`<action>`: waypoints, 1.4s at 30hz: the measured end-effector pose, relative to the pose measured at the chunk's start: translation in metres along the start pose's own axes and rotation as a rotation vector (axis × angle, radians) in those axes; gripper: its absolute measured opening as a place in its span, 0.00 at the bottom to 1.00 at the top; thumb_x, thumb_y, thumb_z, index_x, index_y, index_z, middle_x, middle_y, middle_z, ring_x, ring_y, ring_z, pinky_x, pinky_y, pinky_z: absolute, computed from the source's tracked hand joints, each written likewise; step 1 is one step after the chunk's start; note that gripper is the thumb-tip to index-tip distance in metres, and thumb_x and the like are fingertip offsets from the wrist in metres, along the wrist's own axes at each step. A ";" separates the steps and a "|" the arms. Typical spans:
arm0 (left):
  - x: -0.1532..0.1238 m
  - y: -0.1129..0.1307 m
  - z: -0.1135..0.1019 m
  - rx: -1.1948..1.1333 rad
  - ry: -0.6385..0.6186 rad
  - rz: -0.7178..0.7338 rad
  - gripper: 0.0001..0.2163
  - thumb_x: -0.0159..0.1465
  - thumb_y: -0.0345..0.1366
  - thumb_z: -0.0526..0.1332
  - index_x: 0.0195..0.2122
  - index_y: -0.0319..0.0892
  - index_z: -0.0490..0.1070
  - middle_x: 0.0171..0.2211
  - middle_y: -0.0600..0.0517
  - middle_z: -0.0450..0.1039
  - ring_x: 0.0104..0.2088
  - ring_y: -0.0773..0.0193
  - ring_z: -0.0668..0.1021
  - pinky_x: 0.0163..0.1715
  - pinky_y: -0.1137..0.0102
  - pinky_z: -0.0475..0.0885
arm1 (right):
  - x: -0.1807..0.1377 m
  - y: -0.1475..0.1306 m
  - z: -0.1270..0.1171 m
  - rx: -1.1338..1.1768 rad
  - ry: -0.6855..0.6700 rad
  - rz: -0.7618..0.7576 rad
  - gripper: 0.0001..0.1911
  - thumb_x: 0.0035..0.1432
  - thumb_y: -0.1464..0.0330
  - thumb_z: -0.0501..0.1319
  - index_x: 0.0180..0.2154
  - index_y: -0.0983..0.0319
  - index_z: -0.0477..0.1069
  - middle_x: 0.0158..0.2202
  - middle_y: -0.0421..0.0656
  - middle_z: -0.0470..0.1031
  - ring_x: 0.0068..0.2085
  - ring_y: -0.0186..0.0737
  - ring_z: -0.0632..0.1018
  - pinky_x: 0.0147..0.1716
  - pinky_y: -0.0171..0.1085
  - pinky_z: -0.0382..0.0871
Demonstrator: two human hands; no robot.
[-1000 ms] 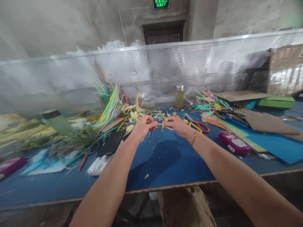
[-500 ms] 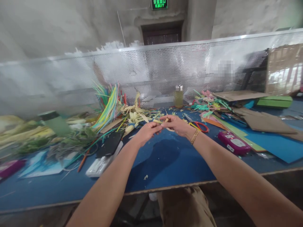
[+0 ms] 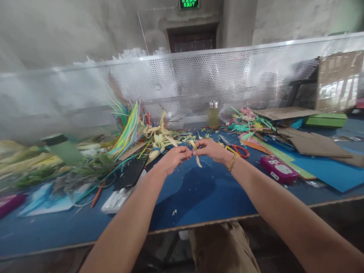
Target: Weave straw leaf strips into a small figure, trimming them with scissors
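Observation:
Above the middle of the blue table, both hands meet with their fingertips nearly touching. My right hand (image 3: pixel 212 150), with a gold bracelet at the wrist, pinches a pale yellow strip (image 3: pixel 198 162). One end of the strip curls up past the fingers and the other hangs below them. My left hand (image 3: pixel 176 157) is closed in a pinch just beside it; what lies between its fingertips is too small to make out. Behind the left hand is a pile of similar pale, leaf-like strips (image 3: pixel 161 140). Scissors with red handles (image 3: pixel 241 151) lie beyond the right wrist.
Left on the table (image 3: pixel 204 204) are a black phone (image 3: pixel 129 173), a white packet (image 3: pixel 117 201), coloured pipe cleaners (image 3: pixel 132 129) and a green bottle (image 3: pixel 65 151). A purple device (image 3: pixel 278 169), blue sheets (image 3: pixel 327 172) and cardboard (image 3: pixel 318 143) lie right. A perforated metal screen (image 3: pixel 193 87) stands behind.
My fingertips have drawn slightly apart. The pale strip, earlier lying across between both hands, now hangs down from my right hand. The view has shifted a little.

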State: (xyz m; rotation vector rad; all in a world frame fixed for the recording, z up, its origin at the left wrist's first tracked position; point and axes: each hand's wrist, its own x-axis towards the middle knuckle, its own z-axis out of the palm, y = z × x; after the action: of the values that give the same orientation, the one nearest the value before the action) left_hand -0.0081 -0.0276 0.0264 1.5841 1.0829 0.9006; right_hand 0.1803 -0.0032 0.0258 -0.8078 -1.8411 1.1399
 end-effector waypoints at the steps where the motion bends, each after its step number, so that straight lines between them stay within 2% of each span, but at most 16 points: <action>1: 0.000 0.000 0.000 0.002 0.009 0.004 0.11 0.52 0.42 0.65 0.24 0.40 0.66 0.22 0.57 0.63 0.20 0.73 0.60 0.21 0.73 0.51 | 0.000 0.000 0.001 0.004 0.010 0.010 0.10 0.41 0.64 0.67 0.24 0.63 0.70 0.23 0.36 0.69 0.25 0.30 0.66 0.27 0.34 0.58; 9: -0.001 0.004 -0.001 0.092 0.053 0.021 0.10 0.51 0.40 0.63 0.22 0.41 0.64 0.19 0.58 0.60 0.19 0.73 0.58 0.20 0.73 0.50 | 0.000 0.003 0.003 0.031 0.062 0.061 0.08 0.41 0.68 0.67 0.23 0.63 0.69 0.21 0.36 0.69 0.24 0.30 0.67 0.27 0.34 0.60; 15: -0.002 0.003 -0.003 0.152 0.064 0.051 0.11 0.53 0.43 0.63 0.23 0.41 0.66 0.20 0.57 0.61 0.20 0.71 0.62 0.22 0.73 0.55 | 0.004 0.011 0.000 0.137 0.030 0.115 0.08 0.41 0.67 0.68 0.24 0.62 0.70 0.23 0.37 0.70 0.26 0.31 0.69 0.27 0.33 0.61; 17: -0.003 0.002 -0.005 0.146 0.038 0.028 0.14 0.56 0.47 0.61 0.25 0.41 0.69 0.23 0.54 0.67 0.24 0.68 0.67 0.25 0.72 0.60 | 0.005 0.012 -0.002 0.173 0.015 0.144 0.10 0.42 0.67 0.68 0.28 0.62 0.71 0.26 0.38 0.72 0.28 0.31 0.70 0.28 0.33 0.63; 19: -0.002 0.001 -0.007 0.130 0.075 0.013 0.16 0.59 0.50 0.57 0.28 0.41 0.72 0.30 0.50 0.72 0.30 0.64 0.72 0.29 0.70 0.64 | 0.006 0.013 -0.005 0.211 0.027 0.151 0.13 0.43 0.66 0.69 0.33 0.61 0.71 0.29 0.39 0.73 0.30 0.32 0.71 0.30 0.33 0.65; 21: 0.000 0.000 -0.009 0.155 0.171 0.068 0.15 0.60 0.48 0.57 0.34 0.41 0.73 0.37 0.47 0.75 0.37 0.60 0.74 0.36 0.67 0.67 | 0.007 0.013 -0.008 0.225 0.067 0.117 0.17 0.43 0.67 0.69 0.37 0.61 0.69 0.32 0.40 0.73 0.32 0.32 0.72 0.33 0.34 0.67; 23: 0.003 0.000 -0.009 0.212 0.218 0.163 0.14 0.57 0.44 0.61 0.39 0.41 0.73 0.41 0.47 0.75 0.41 0.58 0.74 0.42 0.65 0.67 | 0.007 0.013 -0.009 0.218 0.080 0.061 0.21 0.41 0.69 0.70 0.39 0.61 0.67 0.35 0.40 0.73 0.34 0.32 0.73 0.35 0.35 0.68; 25: 0.004 0.000 -0.009 0.222 0.151 0.238 0.16 0.55 0.40 0.64 0.44 0.41 0.72 0.43 0.47 0.75 0.43 0.58 0.75 0.46 0.64 0.67 | 0.006 0.012 -0.009 0.211 0.041 0.018 0.23 0.40 0.71 0.71 0.39 0.61 0.66 0.36 0.41 0.72 0.36 0.33 0.73 0.38 0.36 0.69; 28: 0.004 0.001 -0.006 0.131 0.019 0.285 0.19 0.54 0.39 0.66 0.46 0.41 0.71 0.46 0.46 0.74 0.45 0.59 0.75 0.46 0.64 0.67 | 0.005 0.011 -0.008 0.205 -0.017 -0.003 0.26 0.39 0.71 0.72 0.41 0.62 0.66 0.38 0.42 0.72 0.40 0.35 0.74 0.42 0.37 0.70; 32: 0.004 -0.001 -0.005 0.120 0.067 0.271 0.18 0.52 0.39 0.68 0.43 0.41 0.72 0.43 0.48 0.74 0.41 0.62 0.75 0.42 0.67 0.68 | 0.005 0.010 -0.007 0.179 0.028 -0.022 0.26 0.38 0.72 0.72 0.40 0.62 0.66 0.40 0.43 0.72 0.41 0.35 0.74 0.42 0.37 0.71; 36: 0.005 -0.003 -0.007 0.113 0.105 0.221 0.18 0.53 0.42 0.68 0.43 0.41 0.71 0.35 0.51 0.74 0.33 0.65 0.74 0.36 0.70 0.67 | 0.005 0.007 -0.005 0.156 0.065 -0.070 0.23 0.38 0.70 0.72 0.37 0.62 0.66 0.35 0.41 0.72 0.36 0.33 0.74 0.40 0.38 0.71; 42: 0.004 0.001 -0.005 0.058 0.076 0.270 0.14 0.54 0.40 0.66 0.41 0.41 0.75 0.33 0.52 0.74 0.33 0.66 0.72 0.38 0.70 0.65 | 0.004 0.000 -0.004 0.069 0.112 -0.162 0.13 0.43 0.65 0.71 0.32 0.62 0.72 0.31 0.41 0.75 0.33 0.34 0.76 0.38 0.38 0.71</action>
State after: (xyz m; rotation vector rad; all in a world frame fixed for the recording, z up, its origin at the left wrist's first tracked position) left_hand -0.0114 -0.0222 0.0290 1.7859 0.9685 1.1251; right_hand 0.1815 0.0018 0.0278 -0.6574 -1.7315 1.0288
